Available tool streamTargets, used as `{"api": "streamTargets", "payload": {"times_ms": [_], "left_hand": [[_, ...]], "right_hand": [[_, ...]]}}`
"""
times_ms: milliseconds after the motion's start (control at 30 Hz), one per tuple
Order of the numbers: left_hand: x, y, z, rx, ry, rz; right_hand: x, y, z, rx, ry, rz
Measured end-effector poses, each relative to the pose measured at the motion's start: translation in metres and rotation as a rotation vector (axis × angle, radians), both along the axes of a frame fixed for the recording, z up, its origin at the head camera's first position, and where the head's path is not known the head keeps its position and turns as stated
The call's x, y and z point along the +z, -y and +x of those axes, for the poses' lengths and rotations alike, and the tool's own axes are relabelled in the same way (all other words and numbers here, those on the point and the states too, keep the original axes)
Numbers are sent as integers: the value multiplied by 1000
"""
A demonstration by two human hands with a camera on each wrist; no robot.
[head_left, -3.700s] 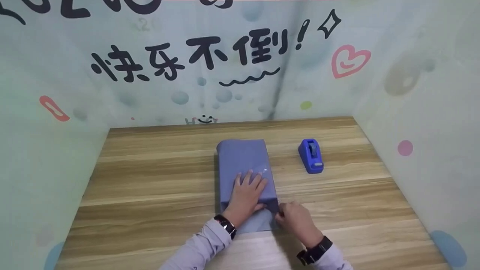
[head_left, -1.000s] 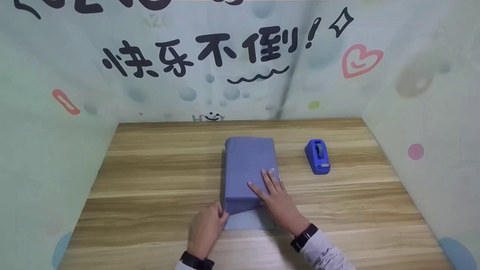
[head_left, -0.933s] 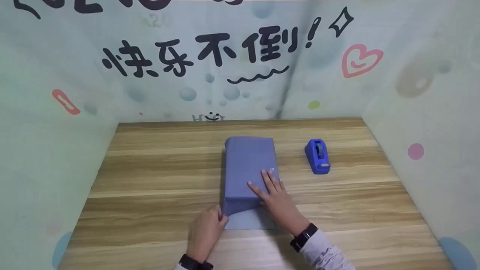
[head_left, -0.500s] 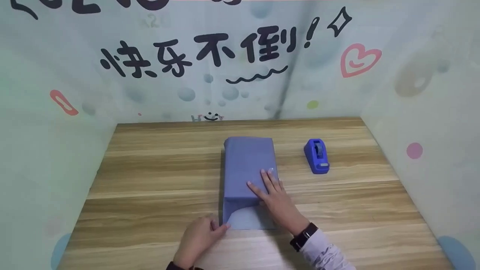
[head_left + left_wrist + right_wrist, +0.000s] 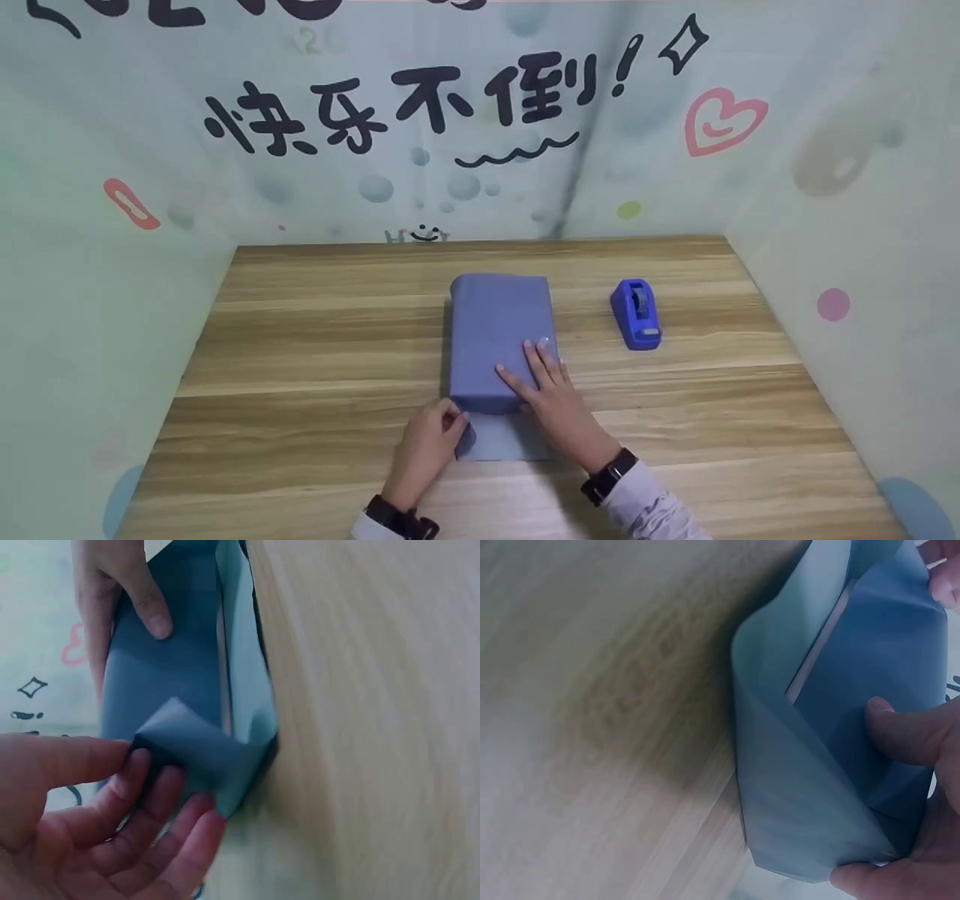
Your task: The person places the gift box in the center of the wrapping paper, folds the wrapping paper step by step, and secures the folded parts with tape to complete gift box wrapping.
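1 package (image 5: 499, 330), wrapped in blue paper, lying flat on the wood-grain table (image 5: 315, 337) near its middle, long sides running away from you; 1 small shiny spot on its top, beside your right fingertips.

1 length of loose paper (image 5: 510, 436), paler on its inner face, projecting from the package's near end towards you.

1 left hand (image 5: 424, 450), yours: at the near left corner of the package, thumb and fingertips pinching the edge of the loose paper, which bends inward there.

1 right hand (image 5: 566, 411), yours: grasping nothing, fingers extended and spread over the near right part of the package top.

2 black wristbands (image 5: 609, 475), 1 at each of your wrists, above pale sleeves (image 5: 656, 506).

1 blue tape dispenser (image 5: 636, 315), standing to the right of the package, well apart from your hands.

1 pale backdrop (image 5: 315, 191) behind the table, with 1 pink heart and black lettering.
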State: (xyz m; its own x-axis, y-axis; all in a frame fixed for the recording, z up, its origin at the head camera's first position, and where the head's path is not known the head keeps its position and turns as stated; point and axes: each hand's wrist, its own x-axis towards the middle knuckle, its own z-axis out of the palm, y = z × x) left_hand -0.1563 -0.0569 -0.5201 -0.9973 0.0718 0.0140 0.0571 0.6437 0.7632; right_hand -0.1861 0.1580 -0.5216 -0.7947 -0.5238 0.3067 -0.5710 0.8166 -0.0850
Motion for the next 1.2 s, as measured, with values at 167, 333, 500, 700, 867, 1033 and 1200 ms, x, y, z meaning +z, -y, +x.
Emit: {"api": "streamTargets", "payload": {"times_ms": [167,333,500,700,867,1033,1200], "left_hand": [[-6,2,-2,-51,-17,136],[-12,4,-2,-193,3,226],[-17,0,-3,-291,40,229],[-15,-3,-4,-325,61,223],[-13,-3,-5,-352,43,209],[-16,-5,-4,-362,21,192],[-18,1,-5,-391,55,228]], "right_hand": [[1,0,0,6,7,-9],[1,0,-1,26,-24,-42],[2,1,-1,42,-23,-50],[4,6,0,-18,-4,-29],[5,21,-2,-125,-35,4],[1,30,-4,-176,-113,17],[-5,32,-6,-180,-166,40]]}}
